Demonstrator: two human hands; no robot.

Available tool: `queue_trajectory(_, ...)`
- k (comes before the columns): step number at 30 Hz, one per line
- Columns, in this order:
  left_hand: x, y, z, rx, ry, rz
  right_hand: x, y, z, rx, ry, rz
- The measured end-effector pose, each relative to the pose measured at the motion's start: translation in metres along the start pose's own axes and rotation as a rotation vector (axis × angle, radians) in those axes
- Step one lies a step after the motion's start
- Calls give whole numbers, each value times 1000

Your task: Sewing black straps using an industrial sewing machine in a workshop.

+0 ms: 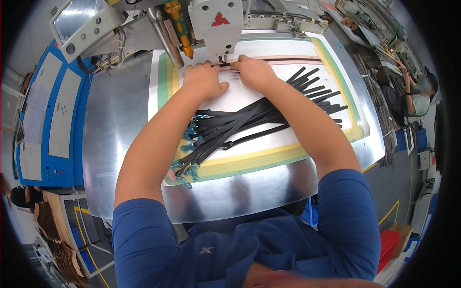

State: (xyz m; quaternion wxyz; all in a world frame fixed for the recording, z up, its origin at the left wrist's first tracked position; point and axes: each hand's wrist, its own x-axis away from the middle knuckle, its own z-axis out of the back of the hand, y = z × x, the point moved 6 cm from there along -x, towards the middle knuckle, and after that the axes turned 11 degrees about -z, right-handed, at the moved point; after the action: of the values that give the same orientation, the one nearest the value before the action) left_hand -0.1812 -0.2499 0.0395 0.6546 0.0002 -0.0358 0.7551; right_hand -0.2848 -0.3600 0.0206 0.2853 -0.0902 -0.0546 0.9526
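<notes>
Under the head of a sewing machine (pixel 218 24), a short black strap (pixel 224 65) lies along a pink-edged slot in a white work sheet (pixel 165 98). My left hand (pixel 204 80) is at the strap's left, fingertips bent down onto it and thumb stretched aside. From the right, my right hand (pixel 255 74) closes its curled fingers on the same strap; their tips are partly hidden. Both hands are close to the presser foot (pixel 222 58). Nearer me, beneath my right forearm, lies a loose pile of black straps (pixel 240 117) with blue-wrapped ends (pixel 190 132) at the left.
Yellow and green tape (pixel 249 160) borders the sheet on a shiny metal table (pixel 113 129). A control screen (pixel 77 21) hangs at the upper left, above a blue cabinet (pixel 53 115). Far right, another person (pixel 418 98) sits beside bundled dark strips (pixel 374 110).
</notes>
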Motion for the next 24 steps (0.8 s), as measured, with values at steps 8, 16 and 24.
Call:
queue_trajectory(8,-6,4,-6,4,-48,69,15,47,13,-26,15,-113)
queue_trajectory(16,-10,21,-2,36,7,104,15,49,13,-40,29,-76)
queue_trajectory(24,-24,32,-8,71,82,85,23,86,22,-35,-39,-109)
